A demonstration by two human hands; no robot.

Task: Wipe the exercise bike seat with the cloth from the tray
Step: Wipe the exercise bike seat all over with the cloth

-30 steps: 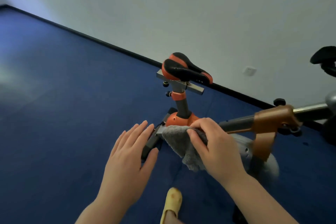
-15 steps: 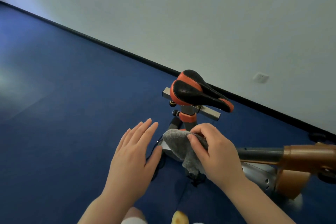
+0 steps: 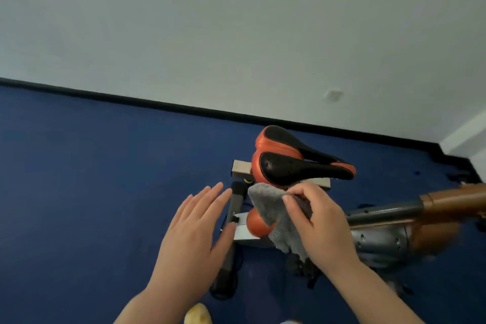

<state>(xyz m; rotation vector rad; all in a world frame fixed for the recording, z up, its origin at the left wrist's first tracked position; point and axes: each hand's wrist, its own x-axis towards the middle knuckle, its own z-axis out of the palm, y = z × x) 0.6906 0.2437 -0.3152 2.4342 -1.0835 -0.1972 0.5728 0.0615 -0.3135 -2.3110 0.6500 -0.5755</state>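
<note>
Two hands occupy the near field. Left hand [image 3: 196,231]: flat, fingers extended and together, palm down, holding nothing, hovering above the blue floor [image 3: 92,192] just left of the bike's lower frame. Right hand [image 3: 319,221]: closed on the grey cloth [image 3: 273,214], thumb and fingers pinching its upper fold while the rest hangs loose beneath the palm. The cloth appears soft and napped, crumpled rather than folded flat, its lower edge draping in front of an orange knob [image 3: 256,223] on the frame.

Step in hand (judged): transport of the cloth to the seat; wiping not yet begun, since cloth and seat look apart, the cloth lying just below and in front of the saddle's wide rear end.

Next move (judged): raise the right hand onto the saddle top and spread the cloth so a broad face, not a bunched edge, meets the surface; the free left hand could steady the post or rail.

Beyond the hands, the seat [image 3: 294,163]: a narrow saddle, two black dimpled pads divided by a central channel and trimmed in orange, nose pointing right, mounted on a pale horizontal rail [image 3: 240,167]. No dirt can be made out at this sharpness. A copper-coloured frame bar [image 3: 452,198] extends right. Farthest: black skirting [image 3: 157,105] and pale wall [image 3: 236,34].
</note>
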